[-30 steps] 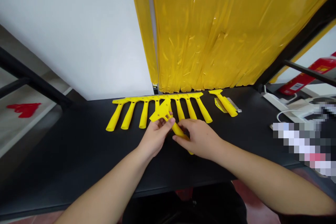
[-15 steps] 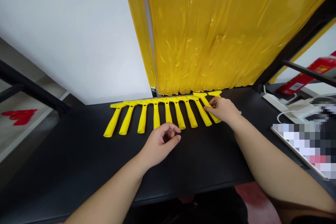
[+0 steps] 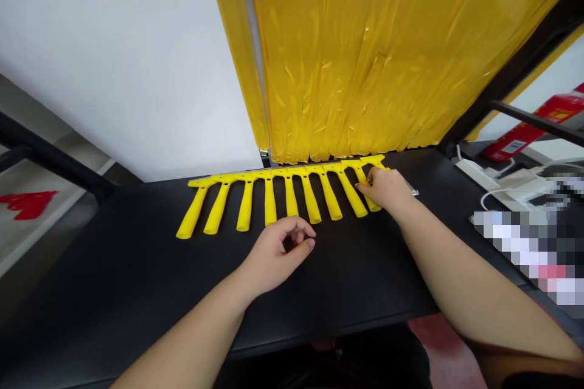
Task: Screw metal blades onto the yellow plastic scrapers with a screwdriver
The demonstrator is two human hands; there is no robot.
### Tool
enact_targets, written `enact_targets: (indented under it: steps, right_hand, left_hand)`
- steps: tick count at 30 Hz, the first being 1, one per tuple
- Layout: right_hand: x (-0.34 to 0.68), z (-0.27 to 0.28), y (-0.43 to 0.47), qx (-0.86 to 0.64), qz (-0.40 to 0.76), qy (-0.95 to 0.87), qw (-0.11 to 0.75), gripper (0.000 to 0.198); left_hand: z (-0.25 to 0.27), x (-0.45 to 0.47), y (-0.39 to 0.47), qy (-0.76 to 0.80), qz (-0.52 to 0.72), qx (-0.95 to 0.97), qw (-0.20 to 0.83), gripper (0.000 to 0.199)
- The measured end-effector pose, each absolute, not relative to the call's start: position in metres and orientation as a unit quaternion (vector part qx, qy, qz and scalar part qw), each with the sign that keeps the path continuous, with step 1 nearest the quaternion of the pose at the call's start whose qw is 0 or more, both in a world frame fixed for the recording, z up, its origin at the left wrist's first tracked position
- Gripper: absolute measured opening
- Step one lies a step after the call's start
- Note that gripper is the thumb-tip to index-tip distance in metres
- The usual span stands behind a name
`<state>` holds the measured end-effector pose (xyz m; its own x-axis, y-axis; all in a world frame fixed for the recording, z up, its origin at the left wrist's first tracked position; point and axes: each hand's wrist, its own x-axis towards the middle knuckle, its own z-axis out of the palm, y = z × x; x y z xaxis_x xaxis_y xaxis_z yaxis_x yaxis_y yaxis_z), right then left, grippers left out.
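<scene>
Fingers (image 3: 364, 188) of my right hand (image 3: 390, 191) pinch the end yellow scraper (image 3: 374, 160), axis roughly twelve-to-six; my left hand (image 3: 276, 255), loosely curled, empty, is farther, at eight o'clock.

Glossy glare streaks the yellow sheeting (image 3: 347, 61) behind my worktop (image 3: 137, 292); I see dim shade left of the worktop and a coarsely pixelated patch (image 3: 538, 261) at its right.

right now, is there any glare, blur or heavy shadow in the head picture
Head view: small glints along creases in the yellow sheeting; the yellow handles show distinct edges; the red object at the left edge looks slightly soft; the area beneath the front of the black table is very dark; a pixelated patch on the right hides detail.
</scene>
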<state>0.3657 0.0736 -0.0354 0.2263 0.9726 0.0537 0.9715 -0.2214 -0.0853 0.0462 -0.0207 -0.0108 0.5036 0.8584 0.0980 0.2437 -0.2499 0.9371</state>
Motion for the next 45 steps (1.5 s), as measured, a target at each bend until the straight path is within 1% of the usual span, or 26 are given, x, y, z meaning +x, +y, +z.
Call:
enact_targets:
  steps: [4, 7, 9, 13, 15, 17, 19, 22, 25, 33, 38, 42, 45]
  right_hand:
    - [0.364, -0.032, 0.071, -0.797, 0.017, -0.602, 0.052, 0.037]
    - [0.368, -0.025, 0.066, -0.801, 0.012, -0.595, 0.069, 0.038]
    - [0.376, -0.020, 0.061, -0.804, 0.017, -0.586, 0.098, 0.038]
    - [0.400, -0.009, 0.046, -0.807, 0.026, -0.561, 0.183, 0.032]
    - [0.407, -0.007, 0.041, -0.791, 0.044, -0.575, 0.205, 0.032]
    - [0.407, -0.009, 0.038, -0.764, 0.083, -0.608, 0.201, 0.033]
    - [0.402, -0.013, 0.039, -0.743, 0.107, -0.638, 0.174, 0.034]
    - [0.394, -0.020, 0.044, -0.754, 0.088, -0.639, 0.125, 0.033]
    - [0.396, -0.023, 0.047, -0.774, 0.077, -0.620, 0.107, 0.032]
    - [0.407, -0.028, 0.051, -0.784, 0.087, -0.601, 0.129, 0.037]
    - [0.422, -0.028, 0.054, -0.796, 0.052, -0.572, 0.191, 0.032]
    - [0.436, -0.028, 0.057, -0.809, 0.049, -0.550, 0.205, 0.029]
    - [0.430, -0.029, 0.056, -0.779, 0.062, -0.583, 0.220, 0.031]
  left_hand:
    - [-0.011, 0.046, -0.021, 0.378, 0.321, 0.725, 0.478, 0.011]
    - [-0.013, 0.046, -0.019, 0.377, 0.322, 0.727, 0.475, 0.012]
    - [-0.014, 0.045, -0.018, 0.375, 0.325, 0.729, 0.473, 0.012]
    - [-0.015, 0.043, -0.014, 0.374, 0.325, 0.731, 0.469, 0.012]
    - [-0.015, 0.043, -0.013, 0.373, 0.325, 0.734, 0.466, 0.012]
    - [-0.016, 0.042, -0.012, 0.369, 0.328, 0.738, 0.460, 0.011]
    - [-0.016, 0.042, -0.011, 0.367, 0.329, 0.744, 0.452, 0.011]
    - [-0.016, 0.042, -0.012, 0.364, 0.326, 0.752, 0.442, 0.009]
    - [-0.015, 0.042, -0.014, 0.359, 0.326, 0.759, 0.433, 0.009]
    - [-0.013, 0.041, -0.013, 0.358, 0.330, 0.770, 0.413, 0.008]
    - [-0.014, 0.041, -0.012, 0.357, 0.326, 0.773, 0.410, 0.009]
    - [-0.016, 0.040, -0.012, 0.356, 0.326, 0.775, 0.409, 0.008]
    - [-0.015, 0.040, -0.012, 0.357, 0.327, 0.775, 0.405, 0.008]
